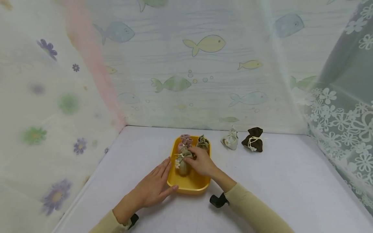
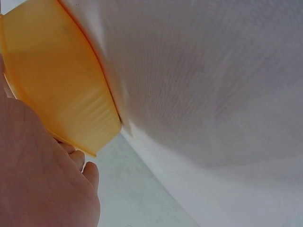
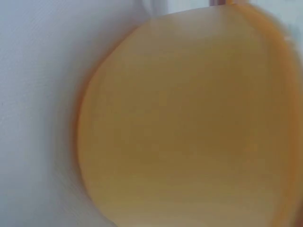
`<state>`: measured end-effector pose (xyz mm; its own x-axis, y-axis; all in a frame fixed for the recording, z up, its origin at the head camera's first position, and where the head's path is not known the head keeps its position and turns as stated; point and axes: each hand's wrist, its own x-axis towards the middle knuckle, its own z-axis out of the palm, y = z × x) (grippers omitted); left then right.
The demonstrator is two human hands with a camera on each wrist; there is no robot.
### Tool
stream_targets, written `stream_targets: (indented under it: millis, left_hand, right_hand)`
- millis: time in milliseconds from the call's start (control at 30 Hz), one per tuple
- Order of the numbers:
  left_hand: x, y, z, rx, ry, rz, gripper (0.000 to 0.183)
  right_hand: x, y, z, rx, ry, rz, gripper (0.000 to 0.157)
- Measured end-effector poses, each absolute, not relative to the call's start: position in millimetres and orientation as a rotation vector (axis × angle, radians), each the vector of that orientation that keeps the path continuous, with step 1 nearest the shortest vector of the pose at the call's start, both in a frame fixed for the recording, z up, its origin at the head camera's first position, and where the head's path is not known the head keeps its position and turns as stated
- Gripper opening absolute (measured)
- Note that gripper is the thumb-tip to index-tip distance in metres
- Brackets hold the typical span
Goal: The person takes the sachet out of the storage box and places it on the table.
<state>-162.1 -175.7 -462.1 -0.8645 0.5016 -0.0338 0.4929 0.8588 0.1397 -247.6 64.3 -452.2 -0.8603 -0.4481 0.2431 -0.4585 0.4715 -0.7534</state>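
A yellow plastic tray point(image 1: 190, 190) sits on the white-covered table. My right hand point(image 1: 202, 163) reaches over its right side and pinches a small olive cloth pouch point(image 1: 183, 167), tied with cord and a white flower, inside the tray. Behind that pouch are a pink pouch point(image 1: 186, 139) and a dark green one point(image 1: 203, 143), both in the tray. With fingers straight, my left hand point(image 1: 151, 187) rests against the tray's left rim; the left wrist view shows this hand point(image 2: 42, 175) beside the tray wall point(image 2: 66, 71). Only the tray's outer wall point(image 3: 180, 123) fills the right wrist view, blurred.
Right of the tray, near the table's back edge, stand a whitish pouch point(image 1: 231, 139) and a dark brown pouch point(image 1: 253, 141) tied with pale cord. A fish-print curtain point(image 1: 175, 106) hangs behind the table, and flowered fabric hangs at both sides.
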Motion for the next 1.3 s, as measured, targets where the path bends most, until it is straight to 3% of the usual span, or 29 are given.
stream_targets:
  millis: [200,633,1300]
  left_hand:
    - [-162.9,-175.3,-464.4,0.780,2.966,0.200,0.096]
    - [-163.1,-174.4,-465.6,0.772,2.972,0.211,0.096]
    - [-160.4,-174.5,-462.9,0.807,2.995,0.204,0.094]
  right_hand:
    - [-242.2,82.7,-435.8,0.815,-2.612,1.488,0.016]
    - [-231.5,146.5,-397.8,0.767,-2.536,1.479,0.018]
    - [-245.5,256.6,-407.8,0.487,-2.636,1.227,0.029]
